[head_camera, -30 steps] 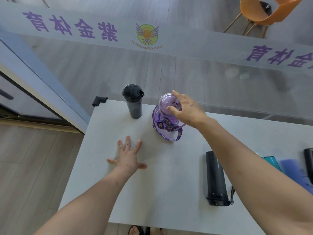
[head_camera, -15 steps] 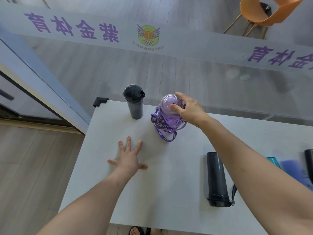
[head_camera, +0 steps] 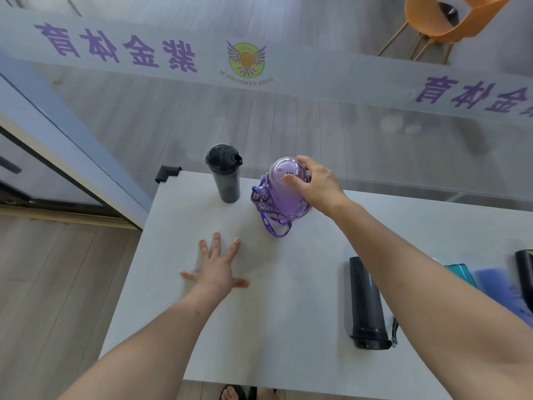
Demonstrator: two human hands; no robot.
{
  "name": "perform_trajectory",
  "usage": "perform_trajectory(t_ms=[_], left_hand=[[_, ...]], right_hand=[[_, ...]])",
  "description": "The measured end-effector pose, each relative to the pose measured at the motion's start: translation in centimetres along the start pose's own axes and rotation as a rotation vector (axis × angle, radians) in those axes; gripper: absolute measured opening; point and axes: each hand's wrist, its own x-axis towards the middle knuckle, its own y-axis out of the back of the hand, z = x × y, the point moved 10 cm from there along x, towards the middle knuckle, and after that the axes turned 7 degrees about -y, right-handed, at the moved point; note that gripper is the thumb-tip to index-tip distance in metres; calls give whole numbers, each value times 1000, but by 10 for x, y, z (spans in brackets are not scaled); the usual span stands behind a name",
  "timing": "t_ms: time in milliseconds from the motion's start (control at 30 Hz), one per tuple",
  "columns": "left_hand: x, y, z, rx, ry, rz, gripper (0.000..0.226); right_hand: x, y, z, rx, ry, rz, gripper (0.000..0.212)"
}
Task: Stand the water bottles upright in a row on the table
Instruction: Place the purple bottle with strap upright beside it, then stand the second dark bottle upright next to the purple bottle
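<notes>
A black bottle stands upright near the far left corner of the white table. Just to its right stands a round purple bottle with a purple strap draped down its side. My right hand grips its domed lid from the right. My left hand lies flat on the table, fingers spread, holding nothing. A tall dark bottle lies on its side at the right. Past my right arm lie a teal bottle, a blue bottle and a black bottle, all partly hidden.
A glass wall with purple lettering runs right behind the table's far edge. A black corner guard caps the table's far left corner. An orange chair stands beyond the glass. The table's left edge drops to wooden floor.
The purple bottle went from tilted to upright and shifted slightly toward the far edge, its strap settling against its side. My left hand stayed flat on the table.
</notes>
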Motion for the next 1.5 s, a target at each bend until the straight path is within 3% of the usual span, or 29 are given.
perform_trajectory(t_ms=[233, 367, 500, 600, 700, 900, 1067, 1167, 1333, 1433, 1500], left_hand=[[0, 0, 1, 1, -15, 9, 119], [0, 0, 0, 11, -12, 11, 120], [-5, 0, 3, 88, -28, 36, 110], [-19, -11, 18, 136, -111, 109, 82], [-35, -34, 53, 190, -208, 138, 72], [-64, -82, 131, 249, -265, 12, 89], [-69, -98, 149, 240, -193, -81, 103], [-68, -99, 149, 275, -171, -72, 105], [-68, -98, 151, 286, -146, -69, 103], [-65, -96, 153, 282, -144, -68, 96], [-62, -92, 156, 261, -133, -61, 88]], right_hand=[[1, -2, 2, 7, 3, -8, 76], [-14, 16, 13, 174, -11, 57, 77], [-69, 44, 44, 201, 31, 235, 42], [-118, 48, 72, 144, 52, 282, 24], [-159, 38, 100, 43, 90, 222, 23], [-217, 13, 166, -285, 121, 29, 33], [-235, -25, 222, -541, 35, -385, 85], [-235, -30, 229, -644, 111, -417, 91], [-216, -24, 220, -565, 182, -410, 81], [-196, 2, 200, -340, 75, -439, 85], [-177, 24, 184, -183, 9, -432, 76]])
